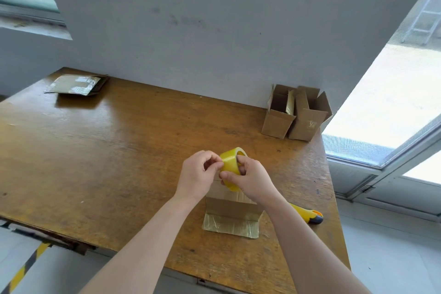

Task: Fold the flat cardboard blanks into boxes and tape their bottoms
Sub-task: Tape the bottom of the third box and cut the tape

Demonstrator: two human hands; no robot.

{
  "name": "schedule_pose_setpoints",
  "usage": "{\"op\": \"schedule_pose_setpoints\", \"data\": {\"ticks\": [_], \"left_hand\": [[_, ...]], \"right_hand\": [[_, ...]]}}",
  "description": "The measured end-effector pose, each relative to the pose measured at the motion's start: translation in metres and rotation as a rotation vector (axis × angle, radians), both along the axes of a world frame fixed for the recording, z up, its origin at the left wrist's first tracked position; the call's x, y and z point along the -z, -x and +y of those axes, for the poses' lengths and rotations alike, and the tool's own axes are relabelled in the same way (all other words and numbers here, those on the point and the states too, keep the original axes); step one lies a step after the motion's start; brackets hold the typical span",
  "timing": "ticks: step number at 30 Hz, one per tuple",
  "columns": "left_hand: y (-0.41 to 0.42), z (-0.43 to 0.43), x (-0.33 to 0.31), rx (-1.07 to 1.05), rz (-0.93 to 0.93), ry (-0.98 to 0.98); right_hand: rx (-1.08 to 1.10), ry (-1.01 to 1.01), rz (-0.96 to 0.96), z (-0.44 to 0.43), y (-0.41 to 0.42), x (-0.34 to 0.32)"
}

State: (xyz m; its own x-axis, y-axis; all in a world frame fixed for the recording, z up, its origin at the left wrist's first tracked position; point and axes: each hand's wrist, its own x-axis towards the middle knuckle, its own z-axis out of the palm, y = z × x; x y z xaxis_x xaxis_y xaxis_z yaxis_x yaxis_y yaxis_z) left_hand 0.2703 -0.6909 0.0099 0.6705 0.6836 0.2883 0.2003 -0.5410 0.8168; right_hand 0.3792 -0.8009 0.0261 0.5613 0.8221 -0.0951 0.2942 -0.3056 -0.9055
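Cardboard box (pixel 232 206) stands near on the wooden surface (pixel 107 150), a taped flap lying toward the viewer. Just above it both hands close on a yellow tape roll (pixel 230 164): right hand (pixel 253 178) grips it, left hand (pixel 199 174) pinches its edge with its fingertips. Right lies a utility knife (pixel 310 216). Far right stand two folded boxes (pixel 296 112); far left lie flat blanks (pixel 77 85).

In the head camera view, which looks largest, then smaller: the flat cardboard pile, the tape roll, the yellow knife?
1. flat cardboard pile, although farthest away
2. tape roll, partly covered by both hands
3. yellow knife, partly hidden by the arm, so its rank is unsure
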Motion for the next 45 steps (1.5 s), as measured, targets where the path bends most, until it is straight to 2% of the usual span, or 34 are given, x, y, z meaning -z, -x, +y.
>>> {"op": "schedule_pose_setpoints", "data": {"ticks": [4,8,12,18,23,28,34,38,45], "left_hand": [[-0.005,-0.002,-0.002,-0.015,0.102,-0.13],[-0.004,-0.009,0.0,-0.079,0.069,-0.237],[-0.002,-0.012,0.002,-0.11,0.032,-0.18],[-0.002,-0.013,0.0,-0.149,-0.018,0.009],[-0.002,-0.017,-0.001,-0.197,-0.016,0.009],[0.001,-0.02,0.0,-0.179,-0.154,0.014],[-0.004,-0.013,-0.002,-0.257,-0.119,0.162],[-0.005,-0.011,-0.005,-0.265,-0.081,0.125],[0.004,-0.017,-0.01,-0.217,-0.217,0.027]], "right_hand": [[-0.046,-0.009,-0.068,0.001,-0.001,0.005],[-0.07,0.011,-0.152,-0.001,0.004,0.012],[-0.068,0.007,-0.181,0.0,0.001,0.012],[-0.05,0.012,-0.256,0.004,0.002,0.015],[-0.038,0.052,-0.323,0.005,0.002,0.019],[-0.025,0.073,-0.407,0.005,0.003,0.017],[-0.07,0.115,-0.471,0.004,0.004,0.015],[-0.119,0.13,-0.453,-0.001,0.005,0.021],[-0.017,0.162,-0.362,0.009,-0.002,0.019]]}}
